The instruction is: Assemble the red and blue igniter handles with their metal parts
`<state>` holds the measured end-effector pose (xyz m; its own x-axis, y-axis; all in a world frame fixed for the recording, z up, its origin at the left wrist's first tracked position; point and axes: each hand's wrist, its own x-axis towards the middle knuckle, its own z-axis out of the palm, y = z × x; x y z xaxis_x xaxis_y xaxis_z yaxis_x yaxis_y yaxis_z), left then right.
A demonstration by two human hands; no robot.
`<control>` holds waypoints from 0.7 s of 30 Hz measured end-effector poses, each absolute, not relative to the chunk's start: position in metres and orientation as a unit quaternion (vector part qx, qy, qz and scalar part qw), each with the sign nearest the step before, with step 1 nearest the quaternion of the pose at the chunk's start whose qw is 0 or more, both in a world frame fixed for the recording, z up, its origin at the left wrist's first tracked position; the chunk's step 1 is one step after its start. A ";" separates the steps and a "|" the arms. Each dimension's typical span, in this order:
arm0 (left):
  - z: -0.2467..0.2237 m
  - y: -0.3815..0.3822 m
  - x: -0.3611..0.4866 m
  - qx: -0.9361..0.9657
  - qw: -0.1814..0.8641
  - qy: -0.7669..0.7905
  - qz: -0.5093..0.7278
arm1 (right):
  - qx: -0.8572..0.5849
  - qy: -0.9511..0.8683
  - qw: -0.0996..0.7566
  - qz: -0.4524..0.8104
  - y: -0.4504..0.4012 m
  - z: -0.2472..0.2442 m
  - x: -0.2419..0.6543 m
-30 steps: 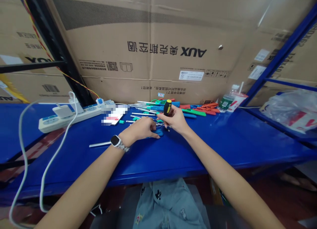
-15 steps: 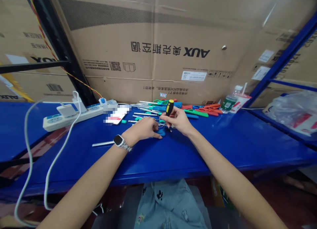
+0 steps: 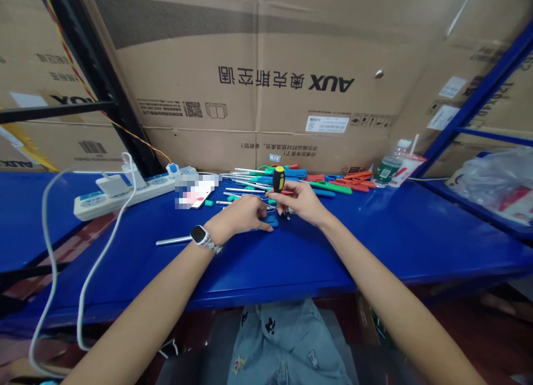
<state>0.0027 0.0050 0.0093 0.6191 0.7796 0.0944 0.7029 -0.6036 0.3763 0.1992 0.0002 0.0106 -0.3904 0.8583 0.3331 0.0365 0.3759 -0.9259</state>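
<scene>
My left hand [image 3: 245, 213], with a watch on its wrist, is closed on a blue handle piece [image 3: 271, 221] lying on the table. A metal rod [image 3: 172, 241] sticks out to the left from under that wrist. My right hand [image 3: 302, 203] grips a yellow-and-black screwdriver [image 3: 278, 180], held upright just right of the left hand. Its tip is too small to make out. Small dark parts [image 3: 285, 215] lie below the right fingers. Behind both hands is a pile of metal rods and blue handles [image 3: 291, 174].
Red clips [image 3: 353, 181] and a green handle [image 3: 333, 187] lie behind on the blue table [image 3: 300, 263]. A bottle [image 3: 387, 168] and a cup [image 3: 406, 170] stand at the back right. A white power strip [image 3: 94, 203] with cables lies left, near a phone [image 3: 202, 198].
The screwdriver has shifted slightly left and stands more upright in my right hand. My left hand has barely moved and keeps its hold on the blue piece.
</scene>
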 end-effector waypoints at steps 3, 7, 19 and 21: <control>0.010 0.005 0.003 0.885 0.156 0.422 0.119 | -0.344 -0.667 0.495 0.437 0.003 0.004 0.191; 0.011 0.004 0.003 0.887 0.160 0.420 0.111 | -0.358 -0.644 0.515 0.439 0.001 -0.002 0.183; 0.014 -0.002 0.008 0.892 0.114 0.426 0.101 | -0.345 -0.662 0.491 0.449 0.004 0.004 0.195; 0.015 -0.005 0.009 0.893 0.102 0.427 0.099 | -0.354 -0.647 0.512 0.440 0.004 0.000 0.190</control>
<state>0.0094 -0.0046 0.0150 0.6160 0.7826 0.0897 0.7423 -0.6148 0.2665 0.1904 0.0037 0.0004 -0.2246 0.9087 0.3519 0.0081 0.3628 -0.9318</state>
